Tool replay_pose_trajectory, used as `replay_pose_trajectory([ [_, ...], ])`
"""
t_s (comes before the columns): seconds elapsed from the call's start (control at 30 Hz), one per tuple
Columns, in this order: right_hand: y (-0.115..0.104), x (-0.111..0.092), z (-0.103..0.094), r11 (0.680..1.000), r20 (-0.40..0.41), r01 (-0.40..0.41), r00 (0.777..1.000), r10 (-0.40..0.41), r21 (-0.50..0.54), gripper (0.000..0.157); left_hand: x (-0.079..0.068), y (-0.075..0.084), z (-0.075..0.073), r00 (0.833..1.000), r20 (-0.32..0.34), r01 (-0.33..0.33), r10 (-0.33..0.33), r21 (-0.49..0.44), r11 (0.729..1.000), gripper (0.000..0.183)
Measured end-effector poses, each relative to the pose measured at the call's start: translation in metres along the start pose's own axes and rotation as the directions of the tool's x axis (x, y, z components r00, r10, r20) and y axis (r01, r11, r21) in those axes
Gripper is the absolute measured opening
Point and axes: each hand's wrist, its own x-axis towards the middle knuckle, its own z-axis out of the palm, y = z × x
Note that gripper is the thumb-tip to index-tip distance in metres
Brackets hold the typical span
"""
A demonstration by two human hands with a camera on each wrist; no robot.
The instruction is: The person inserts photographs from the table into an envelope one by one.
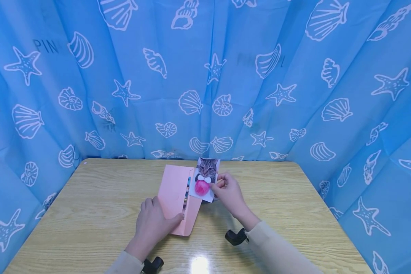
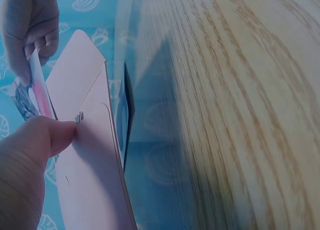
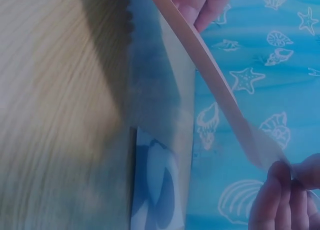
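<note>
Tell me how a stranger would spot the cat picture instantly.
Over the wooden table, find the long pink envelope. At the far end of its flap, the right hand pinches the cat picture. A striped cat's face above a bright pink ball sets it apart from the plain envelope.

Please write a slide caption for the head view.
Left hand holds a pink envelope; right hand pinches a cat picture.

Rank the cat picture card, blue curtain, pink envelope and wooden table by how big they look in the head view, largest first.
1. Blue curtain
2. Wooden table
3. Pink envelope, partly covered
4. Cat picture card
</note>
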Motion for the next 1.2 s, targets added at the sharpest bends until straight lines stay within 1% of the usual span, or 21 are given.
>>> replay_pose_trajectory([
  [0.13,0.002,-0.002,0.003,1.000,0.030,-0.023,0.999,0.023,0.000,0.023,0.000,0.001,-0.002,1.000,0.006,0.000,0.000,-0.007,1.000,0.106],
  [0.27,0.001,-0.006,0.004,0.999,0.081,-0.046,0.996,0.047,-0.009,0.021,0.000,0.001,-0.003,1.000,0.012,0.002,-0.002,-0.014,1.000,0.108],
  [0.4,0.000,-0.009,0.005,0.998,0.139,-0.055,0.989,0.059,-0.039,0.023,0.001,0.001,-0.002,1.000,0.006,0.006,-0.005,-0.015,1.000,0.107],
  [0.53,0.000,-0.011,0.005,0.996,0.178,-0.059,0.982,0.069,-0.061,0.024,0.002,0.001,-0.002,1.000,-0.002,0.006,-0.006,-0.014,1.000,0.106],
  [0.8,0.000,-0.014,0.007,0.996,0.262,-0.059,0.962,0.073,-0.059,0.025,0.003,0.000,-0.001,1.000,0.001,0.010,-0.010,-0.014,1.000,0.107],
  [0.87,0.000,-0.015,0.007,0.996,0.261,-0.071,0.962,0.082,-0.054,0.027,0.003,0.000,-0.002,1.000,0.007,0.014,-0.014,-0.017,1.000,0.108],
  [0.97,-0.003,-0.017,0.009,0.997,0.231,-0.070,0.970,0.076,-0.032,0.029,0.003,0.001,-0.002,1.000,0.015,0.021,-0.021,-0.022,1.000,0.108],
  [1.1,-0.009,-0.021,0.012,0.999,0.181,-0.030,0.983,0.032,-0.016,0.030,0.003,0.001,-0.002,0.999,0.020,0.026,-0.025,-0.018,1.000,0.107],
  [1.2,-0.013,-0.024,0.015,1.000,0.171,-0.005,0.985,0.009,-0.024,0.031,0.004,0.001,-0.002,0.999,0.023,0.026,-0.026,-0.013,1.000,0.108],
])
